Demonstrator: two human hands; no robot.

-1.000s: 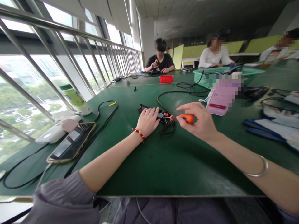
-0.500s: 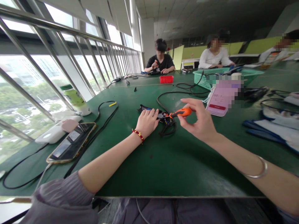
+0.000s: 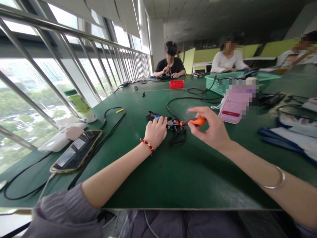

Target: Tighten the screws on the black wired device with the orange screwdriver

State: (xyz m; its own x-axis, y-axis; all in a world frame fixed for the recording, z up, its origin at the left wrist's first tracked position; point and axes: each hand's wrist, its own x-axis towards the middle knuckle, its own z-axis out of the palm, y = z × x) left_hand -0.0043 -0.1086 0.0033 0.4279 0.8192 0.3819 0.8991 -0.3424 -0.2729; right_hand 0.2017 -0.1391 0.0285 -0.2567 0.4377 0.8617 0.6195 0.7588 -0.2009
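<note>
My left hand [image 3: 155,131] rests over a black device [image 3: 170,123] with exposed coloured wires, its fingers wrapped on the casing. In my right hand [image 3: 210,127] is an orange and black screwdriver [image 3: 195,122], held between thumb and fingers near the handle's end. The screwdriver's shaft points left, and its tip is at the wired part of the device. A black cable [image 3: 170,100] runs from the device toward the back of the green table [image 3: 158,185].
A red tray [image 3: 176,84] and a green basket [image 3: 213,84] stand farther back. A pink phone [image 3: 231,107] is at the right, a dark phone [image 3: 76,151] and a green-labelled bottle [image 3: 80,105] at the left. Several people sit across the table.
The screwdriver handle has shifted slightly right and down, and the fingers of my right hand have moved a little. My left hand stays on the device.
</note>
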